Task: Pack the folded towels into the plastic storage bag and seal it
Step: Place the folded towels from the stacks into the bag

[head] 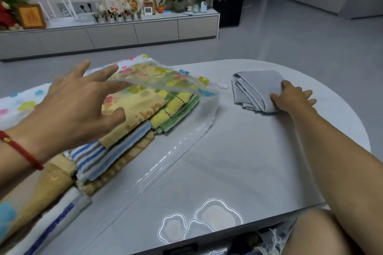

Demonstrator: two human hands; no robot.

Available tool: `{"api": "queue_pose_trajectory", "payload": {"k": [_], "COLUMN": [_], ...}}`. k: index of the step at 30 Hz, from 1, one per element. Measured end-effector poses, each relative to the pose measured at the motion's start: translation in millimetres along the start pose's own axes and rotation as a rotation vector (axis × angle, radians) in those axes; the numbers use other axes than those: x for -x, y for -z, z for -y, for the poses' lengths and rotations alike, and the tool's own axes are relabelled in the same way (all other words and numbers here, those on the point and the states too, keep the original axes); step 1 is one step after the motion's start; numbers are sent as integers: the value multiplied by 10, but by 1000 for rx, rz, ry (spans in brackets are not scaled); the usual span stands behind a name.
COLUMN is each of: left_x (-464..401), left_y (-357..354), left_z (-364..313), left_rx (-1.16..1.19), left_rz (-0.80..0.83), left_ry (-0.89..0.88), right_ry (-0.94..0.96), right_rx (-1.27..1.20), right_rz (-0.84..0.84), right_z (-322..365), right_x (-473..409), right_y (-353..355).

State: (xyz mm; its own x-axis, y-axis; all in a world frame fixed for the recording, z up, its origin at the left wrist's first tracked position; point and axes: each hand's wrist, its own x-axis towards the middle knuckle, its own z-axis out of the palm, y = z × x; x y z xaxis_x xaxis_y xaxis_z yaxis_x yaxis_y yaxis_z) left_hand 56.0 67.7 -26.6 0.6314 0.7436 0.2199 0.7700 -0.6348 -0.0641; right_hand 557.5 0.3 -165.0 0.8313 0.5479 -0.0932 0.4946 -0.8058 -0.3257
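A clear plastic storage bag (204, 109) printed with coloured paw shapes lies on the left of the table, its mouth facing right. Inside it sits a stack of folded towels (136, 109): a yellow patterned one on top, green, blue-striped and brown ones below, sticking partly out of the opening. My left hand (78, 101) hovers over the stack with fingers spread, a fingertip against the bag's raised upper flap (165, 83). A folded grey towel (257, 89) lies apart on the right. My right hand (290, 97) grips its near right corner.
The grey table (238, 161) has a rounded far right edge and white paw marks near the front edge. A small white clip (223, 86) lies between bag and grey towel. My knee shows at the lower right. A low cabinet with plants stands beyond.
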Motion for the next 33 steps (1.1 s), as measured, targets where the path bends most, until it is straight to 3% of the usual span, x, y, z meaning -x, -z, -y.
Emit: {"api": "queue_pose_trajectory", "payload": {"k": [3, 7, 11, 16, 19, 24, 29, 33], "left_x": [95, 358, 715, 1008, 1164, 1221, 1117, 1076], "left_y": [91, 199, 240, 270, 285, 475, 719, 877], "left_z": [-76, -67, 57, 282, 367, 515, 567, 587], "left_rx": [3, -11, 1, 149, 126, 121, 105, 117], "left_rz": [46, 67, 91, 153, 155, 175, 159, 173], "left_ry": [36, 78, 117, 193, 265, 273, 224, 180], "right_ry": [-3, -52, 62, 60, 108, 295, 476, 521], "right_rx": [22, -140, -211, -595, -829, -890, -977, -1225], "right_rz": [55, 194, 312, 686, 713, 839, 1158, 1163], "right_z": [-58, -180, -307, -273, -149, 81, 661, 1620], "right_x": [202, 557, 995, 1598, 1898, 2459, 3203, 3736], "right_y": [85, 229, 315, 452, 542, 735, 567, 211]}}
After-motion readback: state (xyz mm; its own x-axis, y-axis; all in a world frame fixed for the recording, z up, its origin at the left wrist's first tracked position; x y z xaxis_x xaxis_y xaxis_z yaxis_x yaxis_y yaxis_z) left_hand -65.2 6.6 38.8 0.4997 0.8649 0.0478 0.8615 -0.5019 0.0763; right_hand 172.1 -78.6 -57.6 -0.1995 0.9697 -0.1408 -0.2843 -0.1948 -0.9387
